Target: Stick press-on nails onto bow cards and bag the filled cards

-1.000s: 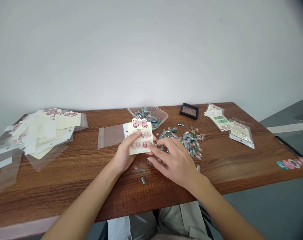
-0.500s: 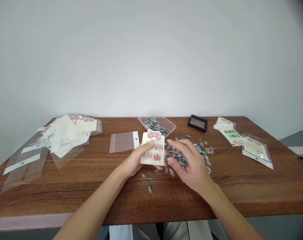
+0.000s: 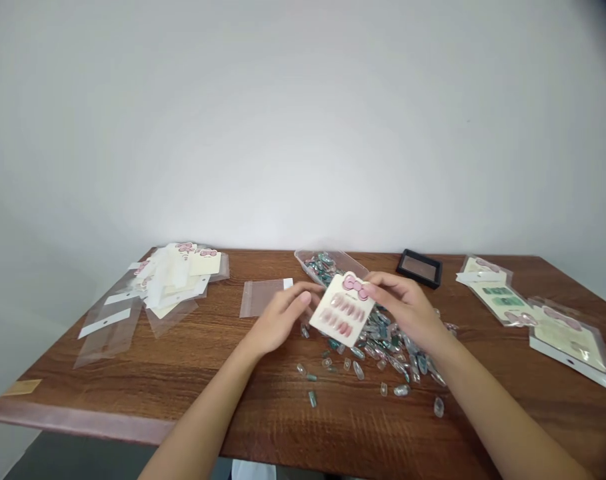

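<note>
A cream card with a pink bow and rows of pinkish false nails (image 3: 341, 311) is tilted above the table. My right hand (image 3: 407, 308) pinches its top right corner by the bow. Just left of the card is my left hand (image 3: 285, 317), its fingers curved and apart, some of them partly behind the card's left edge. Under and around the card lies a loose pile of green, clear and pinkish nails (image 3: 383, 343). Behind my left hand a clear bag with a white strip (image 3: 263, 297) lies flat.
A clear plastic tray (image 3: 353, 259) of nails stands at the back, with a black frame (image 3: 419, 267) to its right. Cards and bags (image 3: 170, 277) are heaped on the left. Packed cards (image 3: 503, 300) lie on the right of the wooden table (image 3: 183, 373).
The card has passed from my left hand to my right hand and now leans to the right. My left hand has let go. The view has shifted, so things appear displaced.
</note>
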{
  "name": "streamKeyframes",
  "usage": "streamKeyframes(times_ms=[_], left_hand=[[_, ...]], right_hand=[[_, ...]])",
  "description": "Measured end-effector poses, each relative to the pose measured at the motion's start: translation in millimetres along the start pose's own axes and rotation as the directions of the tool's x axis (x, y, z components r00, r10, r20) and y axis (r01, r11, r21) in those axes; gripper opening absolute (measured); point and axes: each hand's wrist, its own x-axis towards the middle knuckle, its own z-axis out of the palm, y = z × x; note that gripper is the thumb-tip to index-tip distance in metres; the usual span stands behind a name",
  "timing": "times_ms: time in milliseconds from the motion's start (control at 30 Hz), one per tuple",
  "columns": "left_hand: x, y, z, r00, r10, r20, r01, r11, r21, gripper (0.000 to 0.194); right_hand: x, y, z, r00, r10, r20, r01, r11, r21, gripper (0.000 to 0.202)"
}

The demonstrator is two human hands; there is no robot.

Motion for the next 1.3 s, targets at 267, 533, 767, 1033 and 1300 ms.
streamKeyframes(times_ms=[267, 533, 767, 1033, 1300], left_hand=[[16.5, -9.9, -52.5, 0.818, 0.153, -0.555, 0.444, 0.445, 0.778, 0.046], [17.1, -21.8, -54.8, 0.824, 0.149, -0.547, 0.555, -0.015, 0.832, 0.041], [15.7, -21.6, -49.0, 0.828, 0.136, -0.543, 0.558, -0.116, 0.822, 0.031], [13.8, -21.7, -62.0, 0.798, 0.066, -0.599, 0.602, -0.048, 0.797, 0.03], [12.9, -22.5, -69.9, 0.794, 0.044, -0.606, 0.596, 0.138, 0.791, 0.034]], right_hand=[[3.2, 40.9, -59.4, 0.906, 0.062, -0.418, -0.01, 0.992, 0.124, 0.028], [-6.4, 54.4, -61.6, 0.85, 0.103, -0.516, -0.049, 0.992, 0.117, 0.028], [-8.2, 54.1, -54.9, 0.864, 0.175, -0.473, -0.117, 0.982, 0.15, 0.029], [-17.3, 40.2, -52.3, 0.884, 0.167, -0.436, -0.118, 0.983, 0.137, 0.027], [-13.9, -9.4, 14.1, 0.948, 0.077, 0.307, -0.121, 0.984, 0.129, 0.03]])
